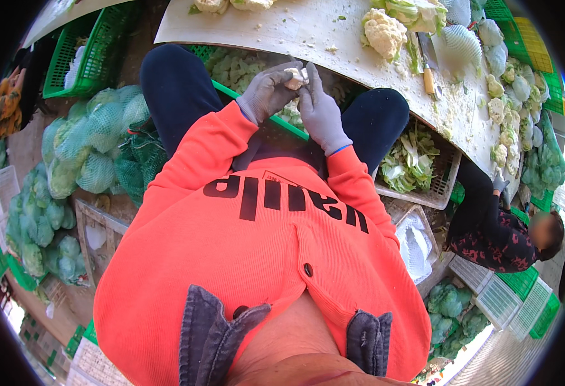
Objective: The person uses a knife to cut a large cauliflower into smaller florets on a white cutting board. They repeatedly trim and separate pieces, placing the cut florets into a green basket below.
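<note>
My left hand (264, 92), in a grey glove, holds a small cauliflower floret (294, 79) between thumb and fingers. From the other side, my right hand (322, 112), gloved too, has its fingers and thumb on the same floret, the index finger stretched out. Whether anything else lies inside the right hand is hidden. Below both hands, between my knees, stands a green plastic crate (289, 126) with many cauliflower florets (236, 72) in it. A whole cauliflower head (383, 34) lies on the white tabletop ahead, left of a wooden-handled knife (428, 72).
The white table (263, 29) curves around in front, scattered with crumbs. Trimmed leaves (410, 161) fill a crate at my right knee. Net bags of cauliflower (101, 140) stand at left. A co-worker (499, 231) sits farther along on the right. A green crate (103, 53) stands upper left.
</note>
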Motion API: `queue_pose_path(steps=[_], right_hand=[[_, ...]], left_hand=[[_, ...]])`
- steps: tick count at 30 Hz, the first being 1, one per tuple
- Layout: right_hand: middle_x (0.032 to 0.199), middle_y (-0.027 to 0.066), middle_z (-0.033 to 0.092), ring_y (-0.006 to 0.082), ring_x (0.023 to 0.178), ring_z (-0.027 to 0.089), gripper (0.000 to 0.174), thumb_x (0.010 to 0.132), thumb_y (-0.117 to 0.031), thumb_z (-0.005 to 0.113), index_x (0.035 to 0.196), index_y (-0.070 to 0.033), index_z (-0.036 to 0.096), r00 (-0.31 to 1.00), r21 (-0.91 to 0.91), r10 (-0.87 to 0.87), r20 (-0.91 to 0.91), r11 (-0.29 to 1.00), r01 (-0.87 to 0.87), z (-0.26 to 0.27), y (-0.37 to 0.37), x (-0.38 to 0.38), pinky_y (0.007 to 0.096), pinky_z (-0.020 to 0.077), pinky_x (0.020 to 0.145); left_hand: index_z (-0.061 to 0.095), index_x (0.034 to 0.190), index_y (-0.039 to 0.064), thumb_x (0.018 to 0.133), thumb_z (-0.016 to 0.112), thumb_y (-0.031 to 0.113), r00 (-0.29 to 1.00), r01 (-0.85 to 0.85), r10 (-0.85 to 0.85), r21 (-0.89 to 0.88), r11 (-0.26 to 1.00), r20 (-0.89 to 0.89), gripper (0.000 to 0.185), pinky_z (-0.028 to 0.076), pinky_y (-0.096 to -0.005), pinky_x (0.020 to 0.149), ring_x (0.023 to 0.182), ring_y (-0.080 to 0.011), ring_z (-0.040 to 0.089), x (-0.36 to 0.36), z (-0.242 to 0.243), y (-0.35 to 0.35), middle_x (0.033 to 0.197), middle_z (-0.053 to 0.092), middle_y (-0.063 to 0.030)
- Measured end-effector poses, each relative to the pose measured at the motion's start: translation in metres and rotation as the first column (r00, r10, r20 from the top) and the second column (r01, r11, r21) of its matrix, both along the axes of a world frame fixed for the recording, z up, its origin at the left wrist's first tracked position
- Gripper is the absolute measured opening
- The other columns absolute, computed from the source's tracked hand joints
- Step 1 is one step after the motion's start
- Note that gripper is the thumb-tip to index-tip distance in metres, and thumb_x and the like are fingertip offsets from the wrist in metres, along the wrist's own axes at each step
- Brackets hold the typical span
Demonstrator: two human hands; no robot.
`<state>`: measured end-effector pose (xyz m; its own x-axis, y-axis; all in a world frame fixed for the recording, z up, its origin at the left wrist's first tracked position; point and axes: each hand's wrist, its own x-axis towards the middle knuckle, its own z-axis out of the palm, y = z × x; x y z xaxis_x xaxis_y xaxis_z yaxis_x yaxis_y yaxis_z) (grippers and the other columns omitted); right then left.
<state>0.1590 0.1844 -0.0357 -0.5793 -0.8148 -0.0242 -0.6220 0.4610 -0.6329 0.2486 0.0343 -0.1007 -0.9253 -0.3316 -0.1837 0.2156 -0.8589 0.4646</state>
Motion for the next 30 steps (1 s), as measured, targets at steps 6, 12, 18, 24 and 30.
queue_pose_path(steps=[6,12,18,24,30], right_hand=[[0.083,0.0106,0.070,0.0203,0.062,0.066,0.057,0.105,-0.029,0.050,0.158,-0.012,0.035,0.803,-0.071,-0.090,0.589,0.984,0.162,-0.012,-0.002,-0.007,0.0343,0.0515,0.058],[0.074,0.0017,0.060,0.0066,0.048,0.047,0.047,0.105,-0.024,0.055,0.148,-0.009,0.041,0.542,-0.113,-0.107,0.834,0.927,0.358,0.011,0.015,-0.053,0.0224,0.0376,0.044],[0.073,0.0034,0.060,0.0062,0.046,0.044,0.050,0.106,-0.019,0.053,0.154,-0.010,0.039,0.635,-0.243,-0.125,0.762,0.854,0.459,0.049,0.041,-0.083,0.0224,0.0350,0.043],[0.072,0.0028,0.059,0.0047,0.045,0.042,0.040,0.107,-0.017,0.051,0.147,-0.009,0.048,0.619,-0.258,-0.156,0.770,0.811,0.525,0.053,0.061,-0.075,0.0213,0.0333,0.041],[0.073,0.0029,0.061,0.0053,0.044,0.043,0.029,0.107,-0.017,0.051,0.133,-0.006,0.053,0.635,-0.271,-0.170,0.753,0.800,0.535,0.056,0.070,-0.074,0.0219,0.0340,0.041]], left_hand=[[0.050,0.141,-0.008,0.102,0.051,0.009,0.995,0.085,-0.081,0.063,0.994,-0.062,0.043,0.041,-0.0478,0.117,0.128,-0.0308,0.057,0.001,-0.003,0.002,0.137,0.058,-0.0197],[0.048,0.143,-0.006,0.093,0.063,0.000,0.906,-0.207,0.304,-0.317,0.925,0.295,0.052,0.053,-0.0366,0.099,0.117,-0.0268,0.062,-0.005,-0.004,-0.003,0.132,0.061,-0.0167],[0.064,0.132,0.011,0.087,0.073,0.022,0.950,0.166,0.257,-0.984,0.061,0.176,0.047,0.049,-0.0421,0.104,0.120,-0.0367,0.060,-0.035,-0.010,0.024,0.132,0.062,-0.0181],[0.065,0.131,0.015,0.081,0.076,0.029,0.789,0.412,0.011,-0.515,-0.752,0.615,0.053,0.049,-0.0460,0.102,0.125,-0.0348,0.058,-0.102,-0.030,0.059,0.134,0.061,-0.0135],[0.063,0.137,0.022,0.083,0.072,0.032,0.750,0.507,-0.059,-0.630,-0.588,0.659,0.056,0.045,-0.0478,0.108,0.128,-0.0374,0.055,-0.092,-0.051,0.052,0.147,0.052,-0.0171]])
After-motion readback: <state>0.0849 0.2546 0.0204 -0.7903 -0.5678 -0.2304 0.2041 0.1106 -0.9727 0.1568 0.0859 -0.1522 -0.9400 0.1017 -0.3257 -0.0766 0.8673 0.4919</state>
